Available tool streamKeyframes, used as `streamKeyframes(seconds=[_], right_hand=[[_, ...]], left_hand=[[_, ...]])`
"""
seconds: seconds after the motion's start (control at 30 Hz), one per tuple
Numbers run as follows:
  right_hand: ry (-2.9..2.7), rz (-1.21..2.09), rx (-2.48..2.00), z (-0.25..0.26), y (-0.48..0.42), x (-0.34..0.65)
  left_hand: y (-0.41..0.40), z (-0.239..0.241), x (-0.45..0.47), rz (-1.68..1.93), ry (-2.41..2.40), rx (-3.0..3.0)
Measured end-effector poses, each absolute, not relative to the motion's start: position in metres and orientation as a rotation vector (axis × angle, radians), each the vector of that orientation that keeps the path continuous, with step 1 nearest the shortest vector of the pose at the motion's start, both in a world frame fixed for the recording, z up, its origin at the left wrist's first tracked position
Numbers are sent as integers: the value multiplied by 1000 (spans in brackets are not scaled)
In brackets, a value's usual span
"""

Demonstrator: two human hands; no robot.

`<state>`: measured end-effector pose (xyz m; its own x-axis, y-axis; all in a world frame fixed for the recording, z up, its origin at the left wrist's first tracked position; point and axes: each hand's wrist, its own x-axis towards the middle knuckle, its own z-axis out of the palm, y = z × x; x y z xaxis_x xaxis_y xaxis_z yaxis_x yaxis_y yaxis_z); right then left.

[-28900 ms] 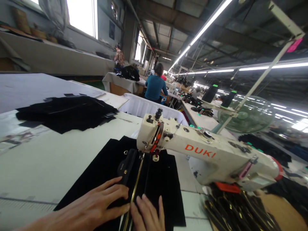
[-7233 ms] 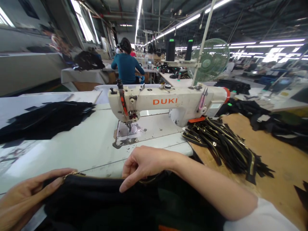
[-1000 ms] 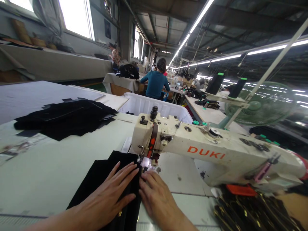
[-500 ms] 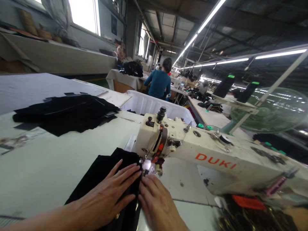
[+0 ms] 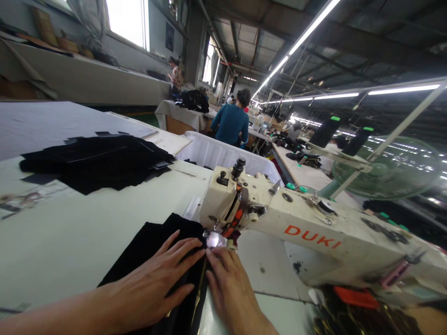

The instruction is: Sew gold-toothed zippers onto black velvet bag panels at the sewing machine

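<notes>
A piece of black fabric (image 5: 153, 242) with a brass zipper along its right edge lies on the pale table (image 5: 77, 232), its far end under the needle of a cream DUKI sewing machine (image 5: 300, 228). My left hand (image 5: 153, 286) lies flat on the fabric, fingers spread toward the needle. My right hand (image 5: 228, 286) rests beside it, fingers stretched out and pressing on the zipper edge just before the presser foot. The zipper (image 5: 199, 293) shows as a thin gold line between my two hands.
A stack of black cut pieces (image 5: 94, 160) lies at the far left of the table. A white bin (image 5: 223, 153) stands behind the machine. Zippers are heaped at the lower right (image 5: 363, 321). A person in a teal top (image 5: 230, 123) sits ahead. A green fan (image 5: 387, 172) stands right.
Both hands have stayed pressed on the fabric near the needle. My right hand's fingers have crept a little closer to the presser foot. The view has shifted slightly.
</notes>
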<state>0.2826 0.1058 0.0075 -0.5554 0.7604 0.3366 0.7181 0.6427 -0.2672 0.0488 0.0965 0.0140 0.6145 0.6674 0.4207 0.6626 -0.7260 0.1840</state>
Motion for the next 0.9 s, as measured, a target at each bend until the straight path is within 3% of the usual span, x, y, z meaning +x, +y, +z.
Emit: streamKeyframes(seconds=[0.43, 0.9], right_hand=[[-2385, -192, -1149, -21, 116, 280], [-2346, -225, -1110, -25, 111, 281]], left_hand=[[108, 17, 48, 619, 1181, 2865], [101, 17, 43, 525, 1156, 2819]])
